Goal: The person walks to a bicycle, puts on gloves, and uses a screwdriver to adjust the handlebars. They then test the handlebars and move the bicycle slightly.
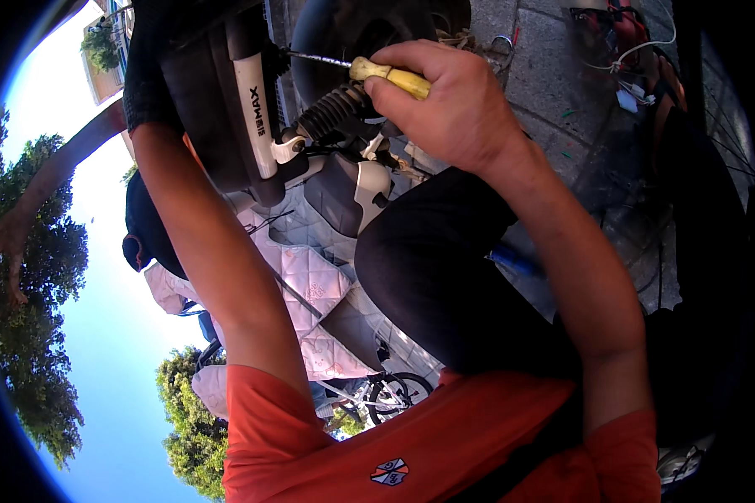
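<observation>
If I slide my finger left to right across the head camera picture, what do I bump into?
Green leafy tree → straight white tube with black lettering → yellow-handled screwdriver with a thin metal shaft → the person's bare right hand → thin white cord.

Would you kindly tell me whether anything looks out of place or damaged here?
Only mild untidiness: a pale cord trails loosely at upper right, and what look like dry leaves lie by the wheel. The screwdriver in the right hand seems ordinary; I see no clear damage.

Red shirt (310,469), apparently black trousers (453,268)
</observation>
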Tool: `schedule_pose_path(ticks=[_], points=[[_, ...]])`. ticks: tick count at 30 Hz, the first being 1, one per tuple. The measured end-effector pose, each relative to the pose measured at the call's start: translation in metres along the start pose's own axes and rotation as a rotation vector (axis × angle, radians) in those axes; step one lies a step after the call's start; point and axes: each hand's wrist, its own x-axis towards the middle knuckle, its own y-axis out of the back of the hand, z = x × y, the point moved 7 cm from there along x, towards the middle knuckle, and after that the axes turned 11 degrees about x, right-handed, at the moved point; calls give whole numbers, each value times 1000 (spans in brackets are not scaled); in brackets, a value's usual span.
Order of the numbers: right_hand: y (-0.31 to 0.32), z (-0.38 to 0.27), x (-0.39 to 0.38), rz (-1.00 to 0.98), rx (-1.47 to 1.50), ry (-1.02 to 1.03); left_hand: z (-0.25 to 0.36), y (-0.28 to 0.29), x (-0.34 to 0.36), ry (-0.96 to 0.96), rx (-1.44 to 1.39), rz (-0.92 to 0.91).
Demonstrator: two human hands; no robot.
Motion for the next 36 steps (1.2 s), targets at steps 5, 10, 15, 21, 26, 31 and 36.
schedule_pose_path(ticks=[5, 10, 15, 21, 26, 31, 36], points=[[0, -36, -4, 22, -355, 433, 0, 0, -2, -4, 16, -14], [-3, -42, -5, 19, -401, 536, 2, -6, 6, -26, 29, -32], [-8, 5, 4, -66, 241, -229, 1, -4, 6, -27, 50, -43], [-8, 5, 8, -157, 287, -430, 3, -7, 8, -44, 62, -47], [-18, -55, -4, -91, -577, 439, 6, -11, 7, -58, 83, -47], [-14, -48, 5, -106, -454, 281, 0, -8, 4, -60, 91, -47], [-11, -32, 13, -106, -249, 74, -1, -7, 4, -60, 93, -42]])
